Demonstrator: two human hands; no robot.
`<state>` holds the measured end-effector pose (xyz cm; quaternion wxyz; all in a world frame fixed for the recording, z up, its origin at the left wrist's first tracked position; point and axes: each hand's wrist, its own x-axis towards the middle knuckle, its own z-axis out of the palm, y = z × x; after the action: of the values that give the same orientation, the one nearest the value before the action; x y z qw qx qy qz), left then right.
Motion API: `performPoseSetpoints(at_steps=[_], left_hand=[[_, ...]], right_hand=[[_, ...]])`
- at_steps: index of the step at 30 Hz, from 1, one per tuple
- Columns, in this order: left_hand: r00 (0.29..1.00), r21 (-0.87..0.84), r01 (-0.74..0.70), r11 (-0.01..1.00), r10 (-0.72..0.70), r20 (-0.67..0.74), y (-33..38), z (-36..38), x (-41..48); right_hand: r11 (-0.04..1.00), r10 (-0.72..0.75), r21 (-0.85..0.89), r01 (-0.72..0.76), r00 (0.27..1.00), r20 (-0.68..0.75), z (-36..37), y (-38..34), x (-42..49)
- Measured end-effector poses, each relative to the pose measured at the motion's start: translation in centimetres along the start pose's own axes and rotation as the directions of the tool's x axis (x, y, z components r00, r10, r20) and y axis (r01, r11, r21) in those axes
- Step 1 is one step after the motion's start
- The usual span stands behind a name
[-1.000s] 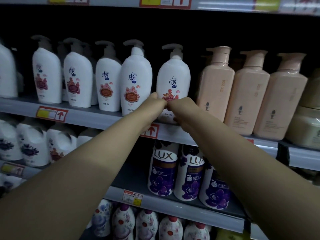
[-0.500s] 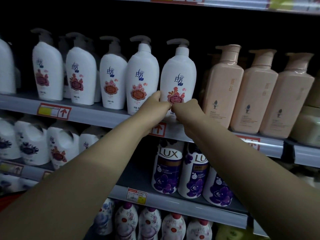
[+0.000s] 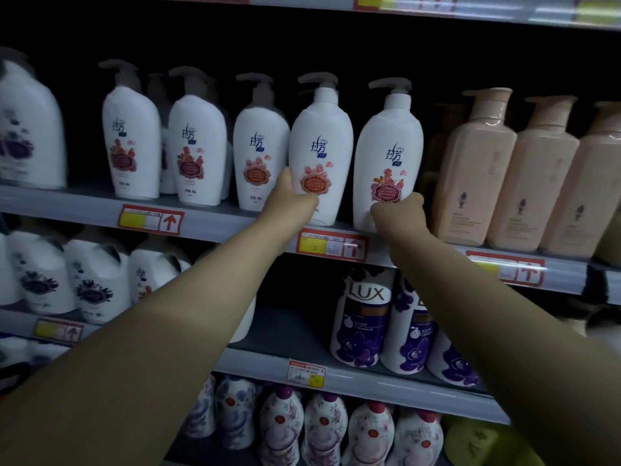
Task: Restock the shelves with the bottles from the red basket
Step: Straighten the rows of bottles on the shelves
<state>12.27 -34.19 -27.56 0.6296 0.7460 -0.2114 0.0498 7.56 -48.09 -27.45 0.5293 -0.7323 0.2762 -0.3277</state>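
L hand grips lower body of one white pump bottle, R hand its right neighbour, both upright at shelf front edge, prob. to square labels forward w/ the row.

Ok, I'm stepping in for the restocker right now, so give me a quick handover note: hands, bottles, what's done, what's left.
Left hand: grips the second-to-last white pump bottle low on its left side.
Right hand: grips the last white pump bottle near its base, beside the pink bottles.
Both bottles stand upright at the front of the shelf.
Done: these two look placed.
Left: let go and line them up. The red basket is out of view, so remaining stock is unknown.
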Motion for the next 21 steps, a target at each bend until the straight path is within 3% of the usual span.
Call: performPoseSetpoints(at_steps=[6,12,15,18,21], left_hand=[[0.998,0.01,0.027,1.0,-0.027,0.057,-0.5,0.0,0.4],[0.992,-0.009,0.004,1.0,-0.002,0.124,-0.7,-0.9,1.0],[0.987,-0.041,-0.011,0.999,0.018,0.16,-0.6,-1.6,1.4],[0.983,-0.073,0.014,0.997,0.0,0.184,-0.6,-2.3,2.1],[0.976,-0.08,0.007,0.997,0.011,0.219,-0.9,-3.0,2.4]], right_hand=[[0.997,-0.055,0.048,0.054,0.998,0.035,-0.7,0.4,-0.1],[0.998,-0.053,-0.023,0.051,0.994,-0.097,0.4,0.3,-0.8],[0.993,-0.057,-0.116,0.028,0.964,-0.258,1.8,-0.6,-1.7],[0.978,-0.195,-0.148,0.148,0.902,-0.386,3.5,-2.4,-3.3],[0.949,-0.312,-0.051,0.312,0.899,-0.305,5.7,-3.9,-4.7]])
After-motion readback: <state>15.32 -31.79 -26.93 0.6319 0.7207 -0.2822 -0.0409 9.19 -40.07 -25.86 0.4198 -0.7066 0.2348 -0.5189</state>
